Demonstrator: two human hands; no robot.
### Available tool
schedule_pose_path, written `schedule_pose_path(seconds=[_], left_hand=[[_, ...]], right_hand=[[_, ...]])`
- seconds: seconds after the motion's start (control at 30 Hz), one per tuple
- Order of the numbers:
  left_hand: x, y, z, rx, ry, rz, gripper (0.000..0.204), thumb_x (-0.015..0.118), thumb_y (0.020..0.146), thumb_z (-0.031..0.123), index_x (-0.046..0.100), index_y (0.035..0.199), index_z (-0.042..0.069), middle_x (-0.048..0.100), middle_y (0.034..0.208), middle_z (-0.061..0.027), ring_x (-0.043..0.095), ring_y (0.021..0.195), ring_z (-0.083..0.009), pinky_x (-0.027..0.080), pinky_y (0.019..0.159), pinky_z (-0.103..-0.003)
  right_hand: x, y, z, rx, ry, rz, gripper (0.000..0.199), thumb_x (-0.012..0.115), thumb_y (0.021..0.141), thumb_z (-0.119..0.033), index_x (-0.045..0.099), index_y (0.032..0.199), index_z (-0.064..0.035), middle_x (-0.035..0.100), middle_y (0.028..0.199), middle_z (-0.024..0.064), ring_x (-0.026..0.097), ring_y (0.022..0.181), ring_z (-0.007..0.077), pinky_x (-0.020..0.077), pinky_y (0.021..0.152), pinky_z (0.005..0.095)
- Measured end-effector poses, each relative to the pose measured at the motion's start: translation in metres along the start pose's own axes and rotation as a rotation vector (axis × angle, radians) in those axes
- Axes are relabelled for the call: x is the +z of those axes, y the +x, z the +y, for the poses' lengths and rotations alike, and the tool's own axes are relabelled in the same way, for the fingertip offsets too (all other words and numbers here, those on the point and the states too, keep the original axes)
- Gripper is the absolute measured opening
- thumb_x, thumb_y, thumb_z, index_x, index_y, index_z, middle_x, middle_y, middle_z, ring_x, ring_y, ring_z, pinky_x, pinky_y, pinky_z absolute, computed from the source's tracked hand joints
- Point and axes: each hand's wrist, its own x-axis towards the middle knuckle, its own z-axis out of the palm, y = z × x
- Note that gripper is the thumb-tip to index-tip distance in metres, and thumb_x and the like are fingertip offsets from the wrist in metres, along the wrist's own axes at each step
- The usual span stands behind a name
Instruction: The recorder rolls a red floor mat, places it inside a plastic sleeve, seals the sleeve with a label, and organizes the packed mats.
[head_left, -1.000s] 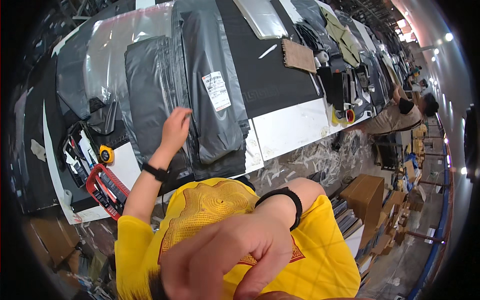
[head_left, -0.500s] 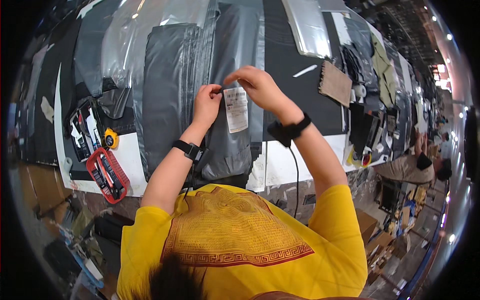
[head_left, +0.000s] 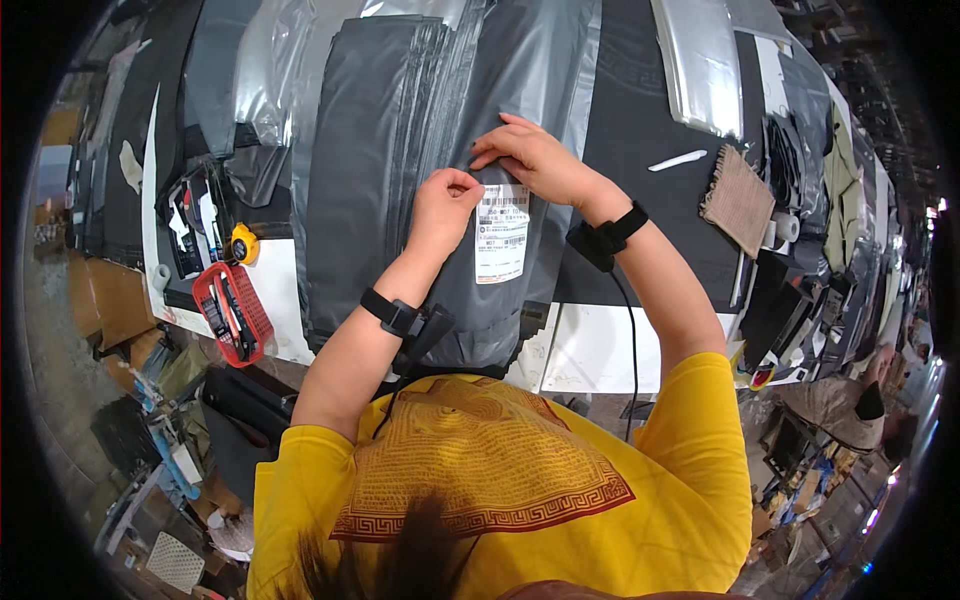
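Note:
A dark grey plastic mailing bag (head_left: 462, 310) lies lengthwise in front of me, bearing a white printed shipping label (head_left: 502, 255). My left hand (head_left: 442, 208) is closed in a pinch at the label's upper left corner; its fingertips hide whatever is between them. Just above the label, the thumb and forefinger of my right hand (head_left: 542, 168) close on a dark fold of the bag, while another finger stretches outward. The two hands almost meet. Beside the bag on the left lies a stack of grey plastic bags (head_left: 362, 150).
To the left are a red plastic basket (head_left: 262, 318) with pens and tools, a yellow tape measure (head_left: 243, 245) and a black tray of tools (head_left: 188, 225). A piece of brown corrugated cardboard (head_left: 738, 205), a white strip (head_left: 677, 160) and clear plastic bags (head_left: 700, 65) lie right.
The view has shifted, so the table appears further right and higher. My right hand has come down from above the label to the bag, with its fingertips close to my left hand's.

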Motion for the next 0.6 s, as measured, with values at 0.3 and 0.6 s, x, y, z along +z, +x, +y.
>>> schedule_pose_path(seconds=[0.3,0.6], left_hand=[[0.009,-0.021,0.014,0.491,0.61,0.172,0.011,0.06,0.084,0.001,0.05,0.089,0.002,0.054,0.088,-0.015,0.054,0.089,-0.037,0.043,0.076,-0.046],[0.006,-0.027,0.011,0.839,0.766,0.144,0.014,0.053,0.08,-0.004,0.045,0.09,0.002,0.051,0.091,-0.0148,0.051,0.083,-0.034,0.041,0.075,-0.043]], right_hand=[[0.007,0.001,0.012,-0.126,-0.108,0.067,0.027,0.061,0.084,-0.001,0.07,0.109,-0.0093,0.067,0.109,0.009,0.057,0.116,0.0238,0.0252,0.117,0.0458],[0.008,0.001,0.01,-0.154,-0.116,0.09,0.028,0.06,0.082,0.002,0.07,0.106,-0.0081,0.067,0.106,0.0092,0.058,0.113,0.024,0.0281,0.116,0.0447]])
